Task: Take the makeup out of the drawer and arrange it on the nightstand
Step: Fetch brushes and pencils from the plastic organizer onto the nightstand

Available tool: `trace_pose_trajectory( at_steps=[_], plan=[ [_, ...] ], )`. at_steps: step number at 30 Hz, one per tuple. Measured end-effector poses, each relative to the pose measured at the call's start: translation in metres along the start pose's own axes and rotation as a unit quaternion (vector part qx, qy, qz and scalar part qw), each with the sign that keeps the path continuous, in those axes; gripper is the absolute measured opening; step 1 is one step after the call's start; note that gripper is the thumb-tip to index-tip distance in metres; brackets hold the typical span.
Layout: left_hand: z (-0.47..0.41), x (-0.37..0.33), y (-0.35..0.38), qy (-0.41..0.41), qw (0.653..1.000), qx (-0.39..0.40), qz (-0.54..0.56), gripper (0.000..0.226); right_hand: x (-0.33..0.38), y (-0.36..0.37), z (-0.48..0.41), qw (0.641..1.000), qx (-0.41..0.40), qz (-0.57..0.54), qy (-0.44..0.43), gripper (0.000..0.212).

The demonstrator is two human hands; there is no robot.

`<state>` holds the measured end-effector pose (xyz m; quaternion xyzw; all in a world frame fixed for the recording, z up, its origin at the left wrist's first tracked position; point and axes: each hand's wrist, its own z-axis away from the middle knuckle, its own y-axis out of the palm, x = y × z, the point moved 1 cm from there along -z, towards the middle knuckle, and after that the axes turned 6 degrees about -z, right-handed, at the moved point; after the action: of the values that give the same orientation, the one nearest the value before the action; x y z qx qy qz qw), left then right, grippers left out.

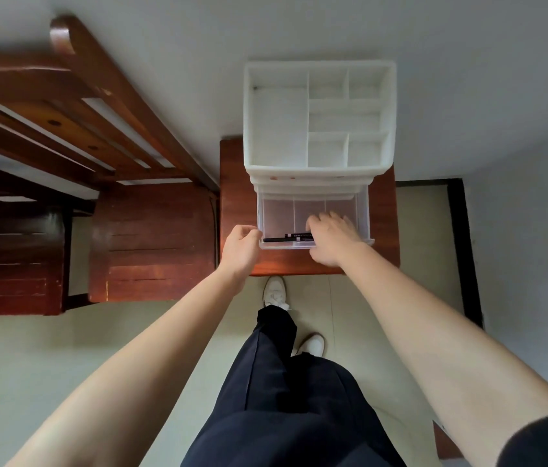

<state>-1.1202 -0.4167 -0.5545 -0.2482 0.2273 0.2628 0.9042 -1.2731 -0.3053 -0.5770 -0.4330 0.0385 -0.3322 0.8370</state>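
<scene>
Black pencils (287, 237) — clear drawer (363, 210)

No legible text, label, brand or number anywhere. Only marking: pale print line along barrel of black makeup pen (298, 235), lying at 6 o'clock edge of clear drawer (276, 215); characters too small and blurred to read.

The right hand (331, 237) hides one end of the black makeup pens (276, 239), whose white lettering is too small to read.
</scene>
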Motion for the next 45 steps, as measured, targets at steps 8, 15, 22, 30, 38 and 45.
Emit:
trace_pose_trajectory(
  at_steps=[8, 15, 22, 30, 38, 45],
  plan=[
    [-0.009, -0.008, -0.007, -0.016, 0.999, 0.023, -0.015, 0.027, 0.0, -0.001, -0.004, 1.0, 0.027, -0.01, -0.001, 0.048],
    [-0.004, -0.012, -0.007, -0.014, 0.999, 0.031, -0.026, 0.028, -0.009, -0.003, 0.001, 0.999, 0.037, -0.023, -0.025, 0.021],
    [0.001, -0.015, -0.004, -0.004, 1.0, 0.018, -0.022, 0.03, -0.017, -0.02, 0.029, 0.998, -0.04, -0.031, -0.034, 0.04],
    [0.006, -0.014, 0.007, -0.056, 0.997, 0.017, 0.04, 0.033, -0.032, 0.003, 0.067, 0.809, -0.218, -0.431, 0.337, 0.03],
    [-0.004, -0.053, -0.006, -0.022, 0.999, 0.014, 0.024, 0.056, -0.03, -0.021, 0.044, 0.65, -0.168, -0.652, 0.353, 0.043],
    [-0.024, -0.091, -0.007, 0.002, 0.984, 0.032, 0.175, 0.086, -0.033, -0.06, 0.016, 0.5, -0.15, -0.8, 0.294, 0.051]
  ],
)
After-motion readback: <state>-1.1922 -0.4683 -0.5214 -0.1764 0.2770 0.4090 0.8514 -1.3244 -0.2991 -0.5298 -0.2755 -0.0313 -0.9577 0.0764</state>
